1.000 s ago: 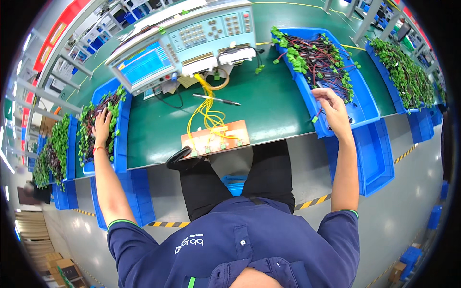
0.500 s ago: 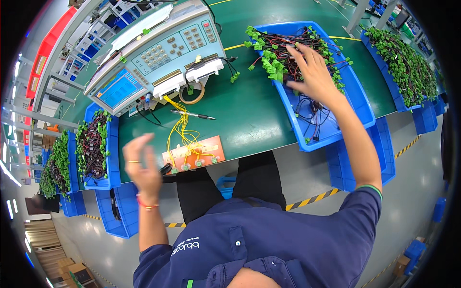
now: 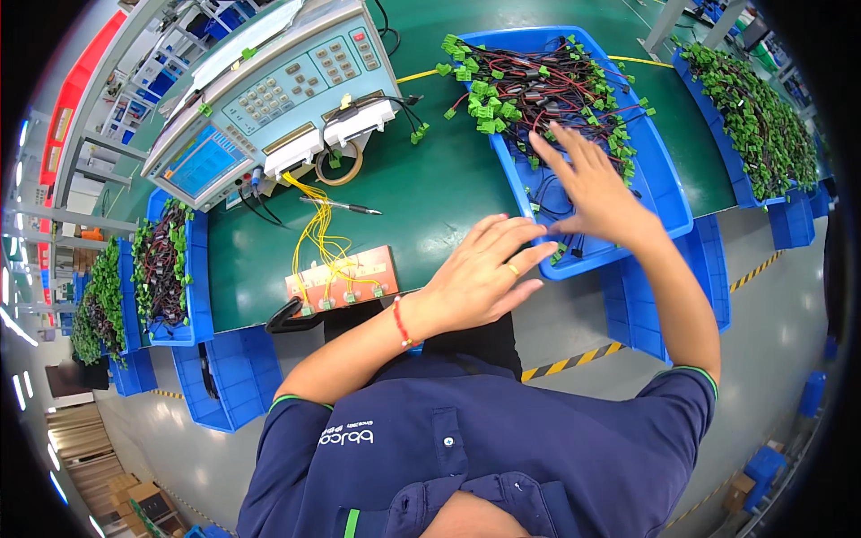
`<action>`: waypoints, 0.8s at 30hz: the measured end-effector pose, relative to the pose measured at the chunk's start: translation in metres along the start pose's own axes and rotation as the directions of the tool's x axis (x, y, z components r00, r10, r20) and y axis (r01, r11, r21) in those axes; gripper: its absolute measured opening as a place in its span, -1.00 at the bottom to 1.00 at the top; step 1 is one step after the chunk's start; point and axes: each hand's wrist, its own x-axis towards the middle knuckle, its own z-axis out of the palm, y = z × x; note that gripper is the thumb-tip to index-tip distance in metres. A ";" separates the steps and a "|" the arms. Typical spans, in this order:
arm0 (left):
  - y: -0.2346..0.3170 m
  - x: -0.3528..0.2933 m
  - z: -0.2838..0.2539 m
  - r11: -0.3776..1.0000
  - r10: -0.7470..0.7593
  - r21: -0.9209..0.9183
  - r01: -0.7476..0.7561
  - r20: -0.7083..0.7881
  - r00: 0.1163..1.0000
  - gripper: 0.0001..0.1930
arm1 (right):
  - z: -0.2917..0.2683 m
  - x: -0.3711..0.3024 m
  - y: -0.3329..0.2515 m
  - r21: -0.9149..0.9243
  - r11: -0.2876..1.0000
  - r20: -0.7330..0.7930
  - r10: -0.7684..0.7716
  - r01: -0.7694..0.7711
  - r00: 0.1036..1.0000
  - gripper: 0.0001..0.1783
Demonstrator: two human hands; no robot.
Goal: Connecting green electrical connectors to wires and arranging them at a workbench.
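My right hand [image 3: 599, 195] is over the near part of a blue bin [image 3: 662, 202], fingers spread, nothing seen in its grip. In the bin's far part lies a tangled heap of red-and-black wire harnesses [image 3: 547, 94] with green connectors; a few dark leads lie near the right hand. My left hand [image 3: 484, 269] reaches across to the bin's near left corner, its fingers stretched out and apart, holding nothing visible. To its left, an orange-brown board [image 3: 366, 267] with green connectors lies at the table's front edge, joined by yellow wires [image 3: 327, 238] to a tester [image 3: 287, 103].
A pen [image 3: 345, 207] and a tape roll [image 3: 339, 183] lie by the tester. At left stands another blue bin [image 3: 200, 278] of harnesses; at far right, a full bin of green-connector harnesses [image 3: 758, 125]. Lower blue bins [image 3: 229, 386] sit below the table edge.
My left hand has swung right from beside the board to the blue bin's near corner. My right hand has drawn slightly nearer, off the harness heap. The view has shifted slightly.
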 end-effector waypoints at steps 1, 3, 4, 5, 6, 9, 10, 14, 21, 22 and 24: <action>-0.002 0.004 0.009 1.000 0.028 0.001 -0.028 0.010 1.000 -0.56 | 0.010 -0.004 -0.002 -0.031 0.999 -0.014 0.016 -0.016 1.000 0.40; -0.005 0.009 0.025 0.999 0.050 -0.023 -0.049 0.040 0.998 -0.60 | 0.016 -0.003 -0.003 -0.064 0.998 -0.026 0.027 -0.029 0.999 0.40; -0.005 0.011 0.031 0.997 0.073 -0.045 -0.070 0.074 0.995 -0.62 | 0.015 0.004 -0.001 -0.114 0.993 -0.098 0.013 -0.024 0.995 0.41; -0.007 0.012 0.036 0.997 0.064 -0.049 -0.063 0.021 0.998 -0.65 | 0.014 0.014 0.002 -0.164 0.986 -0.170 -0.008 -0.020 0.985 0.41; -0.006 0.012 0.037 0.997 0.064 -0.052 -0.063 0.020 0.998 -0.65 | 0.015 0.022 0.007 -0.165 0.986 -0.167 -0.007 -0.020 0.986 0.41; -0.007 0.011 0.034 0.997 0.004 -0.075 0.000 0.044 0.999 -0.68 | 0.027 0.060 0.027 -0.257 0.966 -0.200 -0.034 -0.018 0.979 0.46; -0.007 0.010 0.034 0.994 0.014 -0.111 -0.010 0.042 0.999 -0.71 | 0.031 0.070 0.034 -0.263 0.965 -0.202 -0.037 -0.018 0.979 0.46; -0.006 -0.001 0.027 0.969 0.021 -0.248 0.005 0.104 0.994 -0.78 | 0.045 0.113 0.058 -0.272 0.962 -0.227 -0.075 0.010 0.971 0.51; -0.010 -0.023 0.004 0.972 -0.070 -0.219 0.086 0.080 0.994 -0.72 | 0.045 0.166 0.065 -0.044 0.990 -0.084 0.127 -0.131 0.988 0.50; -0.010 -0.023 0.003 0.974 -0.066 -0.213 0.083 0.086 0.994 -0.71 | 0.045 0.169 0.068 -0.047 0.990 -0.083 0.131 -0.136 0.988 0.50; -0.009 -0.021 0.003 0.973 -0.065 -0.216 0.082 0.083 0.994 -0.71 | 0.043 0.171 0.073 -0.044 0.989 -0.084 0.138 -0.142 0.987 0.45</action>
